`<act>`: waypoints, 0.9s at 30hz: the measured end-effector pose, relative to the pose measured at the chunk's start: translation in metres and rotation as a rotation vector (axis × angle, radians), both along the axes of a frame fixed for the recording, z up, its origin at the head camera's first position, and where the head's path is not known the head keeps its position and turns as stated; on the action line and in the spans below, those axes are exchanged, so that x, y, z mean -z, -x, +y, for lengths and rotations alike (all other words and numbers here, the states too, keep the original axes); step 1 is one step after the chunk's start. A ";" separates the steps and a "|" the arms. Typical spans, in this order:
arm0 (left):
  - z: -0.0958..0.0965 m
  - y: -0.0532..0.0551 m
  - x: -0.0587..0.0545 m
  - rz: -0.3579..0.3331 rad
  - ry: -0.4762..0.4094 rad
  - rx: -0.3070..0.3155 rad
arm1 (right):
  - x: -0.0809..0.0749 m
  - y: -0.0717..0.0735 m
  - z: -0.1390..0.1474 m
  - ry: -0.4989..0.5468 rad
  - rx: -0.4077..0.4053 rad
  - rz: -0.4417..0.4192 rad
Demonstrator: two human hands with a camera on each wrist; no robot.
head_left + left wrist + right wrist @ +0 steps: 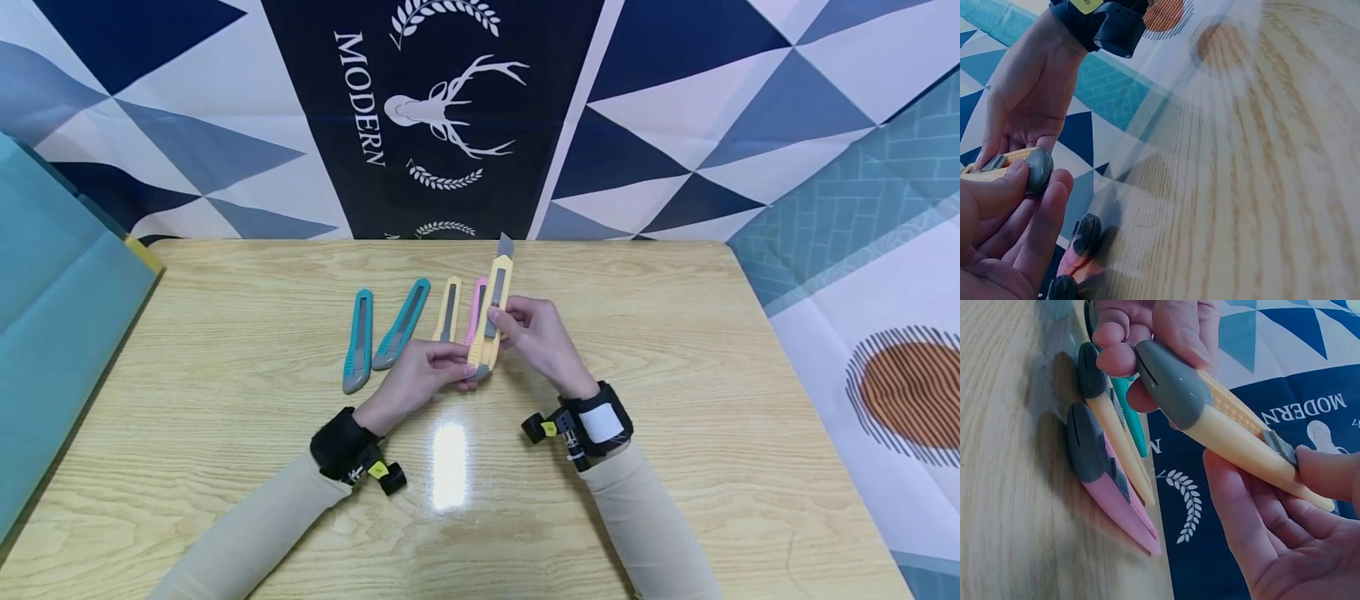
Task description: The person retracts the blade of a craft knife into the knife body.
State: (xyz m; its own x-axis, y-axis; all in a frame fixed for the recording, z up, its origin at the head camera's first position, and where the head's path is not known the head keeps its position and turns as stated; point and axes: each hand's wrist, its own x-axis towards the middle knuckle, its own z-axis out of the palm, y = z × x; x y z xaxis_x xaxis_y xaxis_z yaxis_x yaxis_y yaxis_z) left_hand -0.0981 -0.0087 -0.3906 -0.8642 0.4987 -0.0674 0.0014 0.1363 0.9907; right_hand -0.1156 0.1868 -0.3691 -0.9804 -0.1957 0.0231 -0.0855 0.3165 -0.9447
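Both hands hold a yellow utility knife (497, 287), raised above the table with its metal blade (506, 244) extended away from the person. My left hand (423, 373) pinches its grey end cap (1172, 384). Farther up the body, my right hand (542, 337) grips it, the thumb against the grey slider (1280, 449). Beneath and to the left, a pink utility knife (1110, 494) and another yellow utility knife (448, 308) lie on the table, partly hidden in the head view. Two teal utility knives (359, 342) (403, 323) lie left of them.
The wooden table (225, 400) ends at a patterned cloth backdrop (450, 108) behind the knives. A teal surface (67, 317) borders the table's left side. On the right hangs a patterned cloth (847, 308). Each wrist wears a black strap (341, 442) with a camera.
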 end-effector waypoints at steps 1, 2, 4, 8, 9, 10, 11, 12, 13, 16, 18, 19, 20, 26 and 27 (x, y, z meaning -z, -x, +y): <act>0.000 0.000 -0.001 0.002 0.004 -0.004 | 0.000 0.000 0.000 -0.001 0.003 -0.001; 0.001 0.000 -0.001 0.005 0.011 -0.009 | 0.001 0.001 0.001 -0.003 0.004 -0.008; 0.001 0.000 -0.001 0.000 0.009 -0.013 | 0.002 0.001 0.002 -0.005 0.000 -0.029; 0.001 0.000 0.000 -0.022 -0.017 -0.013 | -0.002 0.000 0.002 0.007 -0.021 -0.077; 0.000 0.001 0.000 -0.028 -0.032 -0.010 | -0.007 -0.002 0.001 0.010 -0.028 -0.079; 0.000 0.001 0.001 -0.037 -0.050 -0.004 | -0.012 -0.004 0.000 0.014 -0.030 -0.081; 0.000 0.001 0.002 -0.040 -0.060 -0.001 | -0.015 -0.006 -0.001 0.017 -0.030 -0.079; 0.000 0.002 0.002 -0.045 -0.073 0.004 | -0.019 -0.008 -0.002 0.017 -0.031 -0.077; 0.001 0.002 0.002 -0.046 -0.083 0.009 | -0.021 -0.008 -0.003 0.018 -0.028 -0.076; 0.001 0.002 0.002 -0.035 -0.087 0.012 | -0.013 -0.005 0.000 0.020 -0.025 -0.063; 0.001 0.001 0.001 -0.017 -0.066 0.008 | -0.004 -0.001 0.003 0.019 -0.025 -0.055; 0.001 0.001 0.001 -0.009 -0.056 0.007 | 0.000 0.000 0.004 0.018 -0.024 -0.052; 0.001 0.001 0.001 -0.014 -0.056 0.008 | 0.001 0.000 0.004 0.019 -0.025 -0.047; 0.000 0.001 0.002 -0.065 -0.070 -0.002 | 0.002 -0.001 0.001 0.042 -0.044 -0.023; 0.000 0.001 0.002 -0.066 -0.067 -0.006 | 0.002 -0.002 0.000 0.043 -0.045 -0.022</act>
